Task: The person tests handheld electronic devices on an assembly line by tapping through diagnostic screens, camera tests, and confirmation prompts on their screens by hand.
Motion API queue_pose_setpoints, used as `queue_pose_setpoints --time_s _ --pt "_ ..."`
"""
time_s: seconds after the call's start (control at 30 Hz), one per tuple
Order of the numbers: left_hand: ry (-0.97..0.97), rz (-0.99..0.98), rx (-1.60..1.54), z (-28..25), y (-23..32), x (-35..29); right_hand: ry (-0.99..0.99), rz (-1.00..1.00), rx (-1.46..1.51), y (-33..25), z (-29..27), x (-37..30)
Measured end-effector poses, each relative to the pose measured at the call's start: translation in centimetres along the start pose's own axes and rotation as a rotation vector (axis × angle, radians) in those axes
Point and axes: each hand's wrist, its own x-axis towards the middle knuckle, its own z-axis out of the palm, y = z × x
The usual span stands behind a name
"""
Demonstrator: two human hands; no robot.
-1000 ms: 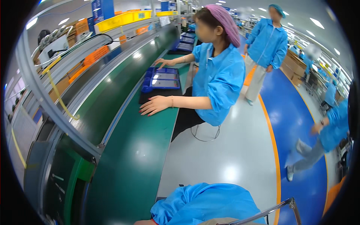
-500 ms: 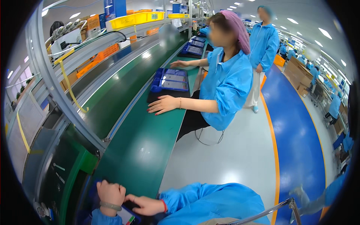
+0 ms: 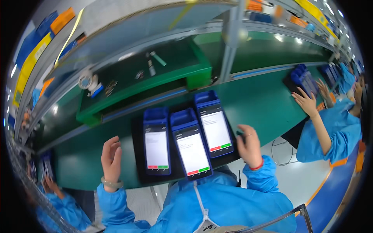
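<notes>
Three blue handheld payment terminals lie side by side on a black mat (image 3: 139, 155) in front of me: a left terminal (image 3: 157, 145), a middle terminal (image 3: 192, 151) and a right terminal (image 3: 216, 130). Their screens are lit white, each with a red and a green strip at the bottom. To the left of the mat, my left hand (image 3: 111, 159) hovers open, a bracelet on its wrist. Beyond the right terminal's side is my right hand (image 3: 249, 146), also open, thumb and fingers apart. Neither hand holds anything.
A green raised shelf (image 3: 143, 91) with small tools stands behind the terminals. A metal post (image 3: 231, 42) rises at its right end. Co-workers sit on both sides along the green bench (image 3: 264, 93); the right one's hand (image 3: 307, 103) is beside more blue terminals (image 3: 304, 79).
The view has swung from the co-worker on the right to the bench before me. My hands, close together over a device half a second ago, are now apart on either side of the terminals.
</notes>
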Motion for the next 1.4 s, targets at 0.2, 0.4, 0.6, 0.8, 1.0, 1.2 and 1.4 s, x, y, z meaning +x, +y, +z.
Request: queue_pose_setpoints --time_s 0.2,0.4,0.6,0.8,1.0,1.2,1.4 --pt "0.07 -0.144 -0.342 2.3 -2.8 -0.9 -0.161 0.371 0.756 0.2 1.5 1.2" --pt "-0.133 -0.249 -0.569 7.3 -2.3 0.8 -0.218 0.118 0.477 -1.8 2.3 1.0" --pt "-0.093 -0.212 -0.536 8.9 -0.9 -0.5 -0.392 -0.226 0.103 -3.0 0.3 -4.1" --pt "-0.073 -0.201 -0.448 9.3 -0.9 -1.2 -0.313 -0.157 0.096 -3.9 1.0 -4.4" --pt "-0.044 -0.203 -0.462 10.3 0.5 -2.3 -0.203 -0.034 0.015 -5.0 2.0 -4.5" --pt "-0.112 -0.321 -0.531 9.3 1.0 -2.8 -0.179 -0.035 -0.062 -5.6 2.2 -4.5" --pt "-0.212 -0.096 -0.209 8.9 1.5 -5.6 -0.122 -0.348 0.114 -4.8 1.1 -5.3"
